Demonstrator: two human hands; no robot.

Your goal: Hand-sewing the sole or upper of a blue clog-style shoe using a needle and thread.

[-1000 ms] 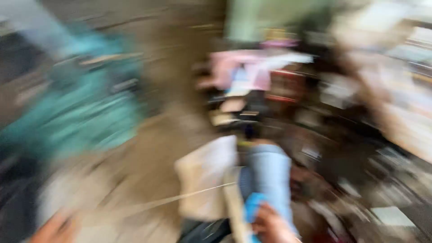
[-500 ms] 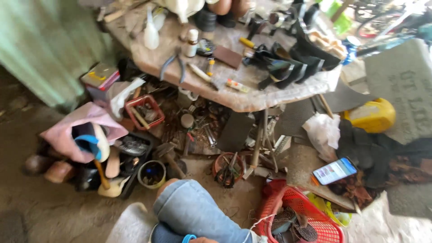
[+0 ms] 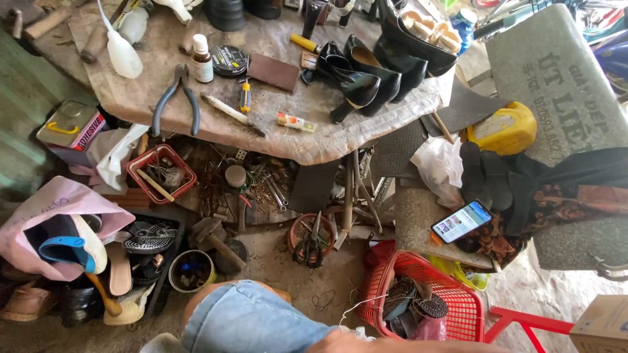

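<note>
Thread (image 3: 356, 305), thin and white, runs from the person's arm at the bottom edge toward the red basket (image 3: 458, 287) just right of it. Both hands are out of view, so their grip I cannot tell. Left of the basket is the knee in denim shorts (image 3: 245, 320); behind the basket stands the cluttered table (image 3: 327, 140).

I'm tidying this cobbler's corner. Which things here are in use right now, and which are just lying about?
In use, as far as it shows:
- thin white thread, running to the hand at the bottom edge
- red plastic basket of shoe soles, nearest that hand

Lying about:
- black high-heeled shoes
- blue-handled pliers
- yellow-handled screwdriver
- lit smartphone
</note>
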